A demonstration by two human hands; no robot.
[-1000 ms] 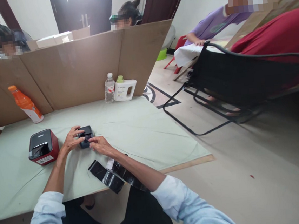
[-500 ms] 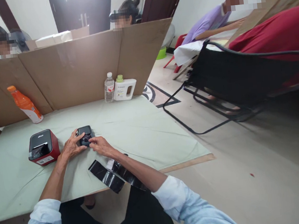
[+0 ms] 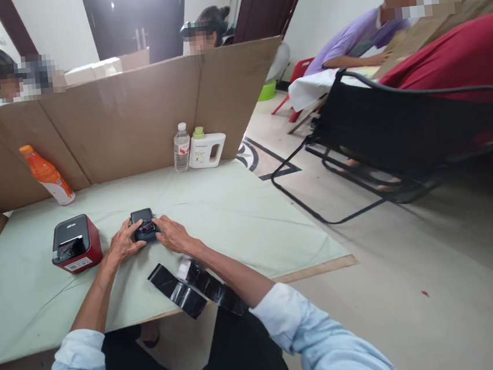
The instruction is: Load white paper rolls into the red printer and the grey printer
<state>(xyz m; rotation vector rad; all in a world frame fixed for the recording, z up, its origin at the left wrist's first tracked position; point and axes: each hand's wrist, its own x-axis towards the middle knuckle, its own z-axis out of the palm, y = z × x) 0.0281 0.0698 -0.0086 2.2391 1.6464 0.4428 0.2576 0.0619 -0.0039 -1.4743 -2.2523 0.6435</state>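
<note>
A small dark box-like device (image 3: 142, 216) lies on the green-covered table, with a glossy black patch, perhaps tape or film, across its front part. Its exact kind is unclear. My left hand (image 3: 125, 240) grips its left side, thumb on top near the glossy patch. From the right, my right hand (image 3: 174, 235) holds the opposite side with fingers bent against it. Under my right forearm lie strips of shiny black film (image 3: 178, 290) with a small white piece (image 3: 185, 268). To the left of my hands stands a red and black cube-shaped machine (image 3: 76, 244).
An orange bottle (image 3: 48, 176), a clear water bottle (image 3: 181, 149) and a white handled jug (image 3: 207, 149) stand along a cardboard partition (image 3: 122, 115). Two people sit behind it. A black folding chair (image 3: 376, 132) and another person in purple (image 3: 350, 41) are at right.
My right hand has shifted from the front of the device to its right side, and its fingers now lie along that edge. My left hand stays on the left side.
</note>
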